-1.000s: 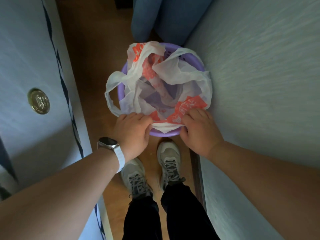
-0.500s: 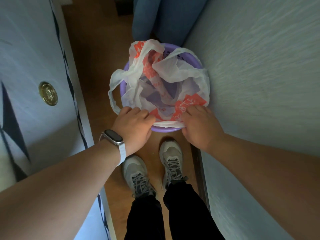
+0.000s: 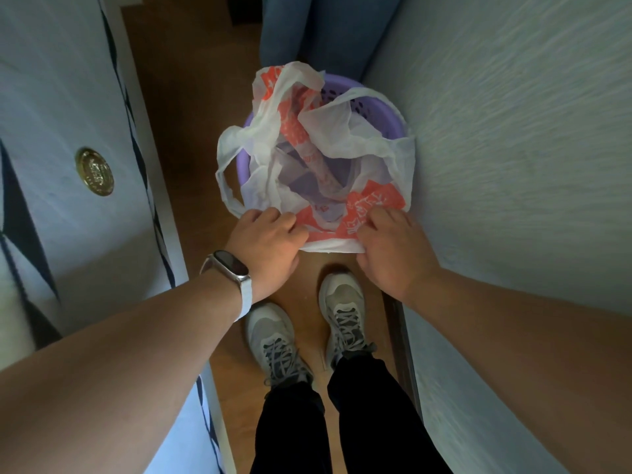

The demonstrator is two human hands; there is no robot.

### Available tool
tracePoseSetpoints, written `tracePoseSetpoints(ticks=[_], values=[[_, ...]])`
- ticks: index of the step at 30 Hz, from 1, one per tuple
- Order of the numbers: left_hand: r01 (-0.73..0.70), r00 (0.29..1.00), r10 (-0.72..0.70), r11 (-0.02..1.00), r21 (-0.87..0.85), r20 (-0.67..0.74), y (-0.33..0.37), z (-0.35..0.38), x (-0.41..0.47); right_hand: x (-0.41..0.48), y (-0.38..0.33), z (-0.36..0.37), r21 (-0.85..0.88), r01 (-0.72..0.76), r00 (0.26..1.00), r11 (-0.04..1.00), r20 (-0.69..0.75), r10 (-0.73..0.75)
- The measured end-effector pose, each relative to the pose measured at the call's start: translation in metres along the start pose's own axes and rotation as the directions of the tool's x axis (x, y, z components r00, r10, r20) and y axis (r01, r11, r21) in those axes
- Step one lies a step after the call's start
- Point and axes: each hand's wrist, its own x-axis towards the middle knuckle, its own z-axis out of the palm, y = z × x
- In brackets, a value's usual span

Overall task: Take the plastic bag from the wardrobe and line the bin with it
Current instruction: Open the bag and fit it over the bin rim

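Observation:
A round purple bin [image 3: 386,112] with a perforated wall stands on the wooden floor against the right-hand wall. A white plastic bag [image 3: 342,142] with orange-red print sits crumpled inside it, its mouth open and its edge folded over the near rim. One handle loop hangs outside on the left. My left hand [image 3: 270,246] grips the bag's near-left edge at the rim. My right hand [image 3: 393,248] presses the near-right edge, fingers curled on the printed part. The bin's near rim is hidden under the bag and my hands.
A pale wardrobe door [image 3: 61,131] with a brass round knob [image 3: 95,172] stands close on the left. A pale wall [image 3: 513,148] runs along the right. Blue fabric [image 3: 318,29] hangs beyond the bin. My feet in grey trainers [image 3: 307,333] stand just before the bin.
Both hands stay at the near rim, and the bag's folded edge now covers the purple rim there. The view has shifted slightly, and the bag looks barely changed.

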Motion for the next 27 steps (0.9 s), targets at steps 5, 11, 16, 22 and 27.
tracePoseSetpoints(ticks=[5,11,16,22,27], values=[[-0.008,0.999,0.008,1.0,0.001,0.043,0.002,-0.002,-0.005,-0.003,-0.002,-0.001,0.001,-0.042,0.999,0.999,-0.002,0.042],[0.05,0.995,-0.049,0.999,-0.015,0.087,0.0,0.005,-0.017,-0.01,0.001,0.01,0.039,-0.176,0.984,0.984,0.015,0.175],[0.147,0.985,-0.143,0.988,-0.035,0.098,-0.002,0.013,-0.024,-0.016,0.008,0.023,0.145,-0.236,0.972,0.961,0.026,0.235],[0.275,0.957,-0.286,0.948,-0.16,-0.046,-0.002,0.002,-0.01,-0.005,-0.001,0.012,0.204,-0.206,0.968,0.957,-0.099,0.229],[0.294,0.943,-0.317,0.937,-0.191,-0.102,-0.012,-0.013,0.017,0.03,-0.013,-0.012,0.204,-0.095,0.988,0.974,-0.1,0.117]])
